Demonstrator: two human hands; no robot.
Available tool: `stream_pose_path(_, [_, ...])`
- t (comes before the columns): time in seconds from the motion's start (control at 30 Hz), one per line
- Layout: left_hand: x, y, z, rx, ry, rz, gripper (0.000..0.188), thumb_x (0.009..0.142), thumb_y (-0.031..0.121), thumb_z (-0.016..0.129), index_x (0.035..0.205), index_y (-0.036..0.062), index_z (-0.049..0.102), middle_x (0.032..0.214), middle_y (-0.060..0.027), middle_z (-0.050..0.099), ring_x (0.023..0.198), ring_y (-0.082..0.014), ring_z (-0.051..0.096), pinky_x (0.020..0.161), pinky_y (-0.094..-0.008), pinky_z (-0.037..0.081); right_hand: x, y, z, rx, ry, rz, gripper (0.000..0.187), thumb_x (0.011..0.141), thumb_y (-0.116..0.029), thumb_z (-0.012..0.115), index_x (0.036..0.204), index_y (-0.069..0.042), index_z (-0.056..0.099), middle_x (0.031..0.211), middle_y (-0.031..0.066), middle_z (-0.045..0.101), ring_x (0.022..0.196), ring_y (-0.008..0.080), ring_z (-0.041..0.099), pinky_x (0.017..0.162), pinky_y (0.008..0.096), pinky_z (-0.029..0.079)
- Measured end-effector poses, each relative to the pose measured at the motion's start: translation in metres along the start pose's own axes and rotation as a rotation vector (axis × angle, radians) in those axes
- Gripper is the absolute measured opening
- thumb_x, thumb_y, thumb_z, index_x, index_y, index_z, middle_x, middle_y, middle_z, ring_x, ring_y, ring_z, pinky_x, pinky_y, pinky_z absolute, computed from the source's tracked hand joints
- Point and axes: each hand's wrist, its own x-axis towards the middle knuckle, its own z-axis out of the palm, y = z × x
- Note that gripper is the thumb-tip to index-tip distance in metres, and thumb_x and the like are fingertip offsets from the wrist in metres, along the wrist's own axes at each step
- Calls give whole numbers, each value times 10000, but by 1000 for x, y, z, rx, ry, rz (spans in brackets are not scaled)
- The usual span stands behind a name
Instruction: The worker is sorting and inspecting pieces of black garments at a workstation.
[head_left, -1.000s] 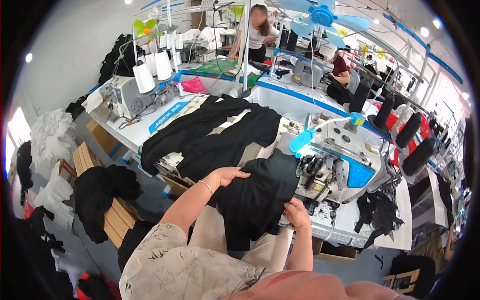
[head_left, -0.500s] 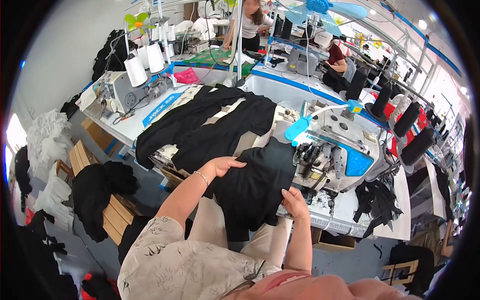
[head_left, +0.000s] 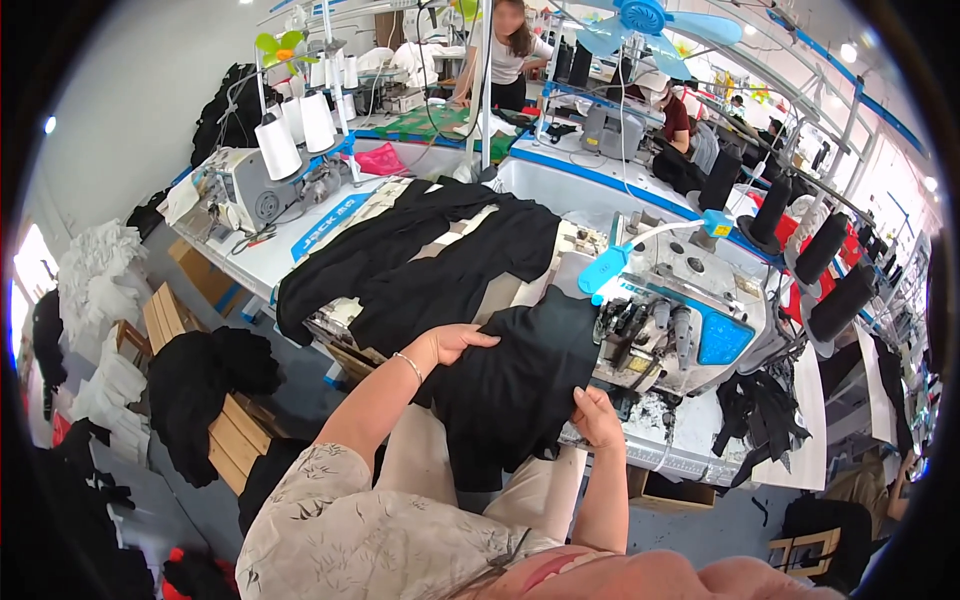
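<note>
Head view, looking down: the left hand (head_left: pixel 462 343) is grasping the left side of a black cloth (head_left: pixel 515 375), its thumb lying on the fabric and pointing inward; a bracelet (head_left: pixel 410 366) is circling that wrist. The right hand (head_left: pixel 598 416) is pinching the cloth's right edge, thumb uppermost, so both hands are having a closed grip on the same piece. The cloth is spanning the gap between them, its upper end lying against the front of a white sewing machine (head_left: pixel 690 275), its lower part hanging over the person's lap. A bright blue lamp (head_left: pixel 606 270) is leaning just above that upper end. Left of the machine, black garments (head_left: pixel 430 265) are lying spread across the counter (head_left: pixel 262 262). Dark scraps (head_left: pixel 757 415) are bunching at the machine's right, near standing black thread cones (head_left: pixel 826 247). White cones (head_left: pixel 277 150) are standing farther left.
</note>
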Motion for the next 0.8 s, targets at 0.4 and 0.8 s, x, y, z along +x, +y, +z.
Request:
stream_pose_path(0.4, [-14,6,20,-12,-81,-18,446,896,135,549,1289,-29,415,1264,-148,509,1136,-250,521,997,-380,393,-1,-22,19,-191,19,163,187,894,-255,574,801,-95,608,624,-83,451,546,27,384,484,200,294])
stream_pose_path(0.8, [-8,8,16,245,71,-56,456,860,205,612,1198,-78,496,1149,-122,586,1053,-190,555,932,-292,416,-10,9,-12,-78,25,106,174,882,-162,539,931,-32,644,677,-37,540,550,55,428,496,233,310])
